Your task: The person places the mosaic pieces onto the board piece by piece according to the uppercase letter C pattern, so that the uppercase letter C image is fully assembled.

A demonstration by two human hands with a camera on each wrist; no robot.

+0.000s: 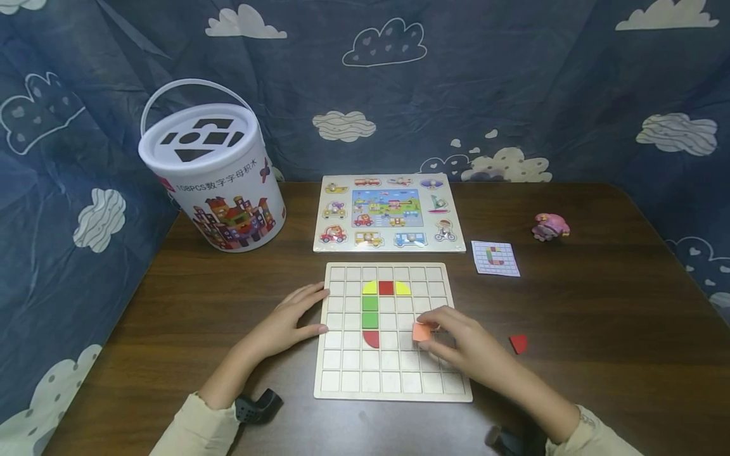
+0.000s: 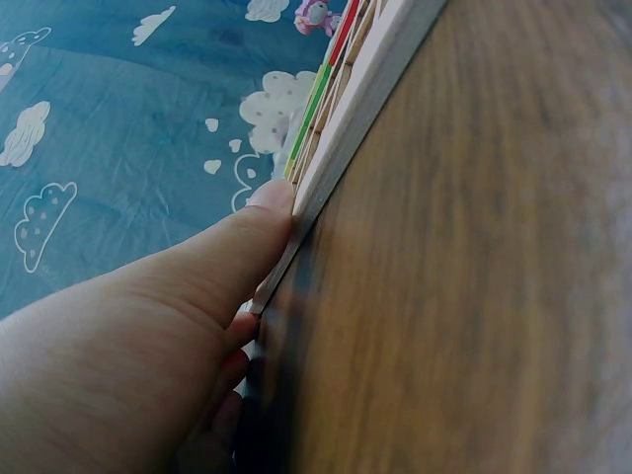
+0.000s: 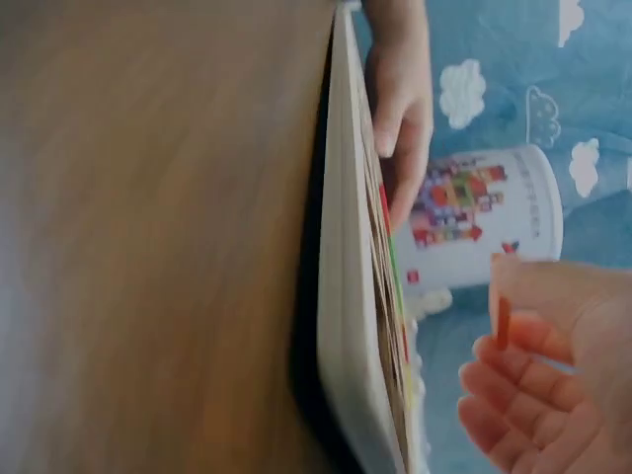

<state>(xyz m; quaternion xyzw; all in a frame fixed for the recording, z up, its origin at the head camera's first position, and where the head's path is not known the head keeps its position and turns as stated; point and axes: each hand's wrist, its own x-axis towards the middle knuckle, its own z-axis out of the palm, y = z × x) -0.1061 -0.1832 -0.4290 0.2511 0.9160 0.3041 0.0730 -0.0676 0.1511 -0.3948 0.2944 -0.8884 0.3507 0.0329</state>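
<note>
A pale wooden grid board (image 1: 390, 382) lies on the table. Several flat tiles are set in its squares: a yellow quarter-round (image 1: 370, 288), a red square (image 1: 386, 288), another yellow quarter-round (image 1: 402, 289), two green squares (image 1: 370, 304) and a red quarter-round (image 1: 372, 339). Thumb and fingers of my right hand (image 1: 466, 342) pinch an orange square tile (image 1: 421, 332) over the board's right half; the right wrist view shows this tile (image 3: 504, 321) edge-on, raised above the surface. My left hand (image 1: 288, 323) rests with extended fingers against the board's left edge, its thumb (image 2: 267, 212) touching the rim.
A loose red tile (image 1: 518, 344) lies right of my right forearm. Beyond the board are a vehicle picture puzzle (image 1: 388, 244), a small pattern card (image 1: 495, 259) and a pink figurine (image 1: 550, 227). A white lidded bucket (image 1: 219, 183) stands at the back left.
</note>
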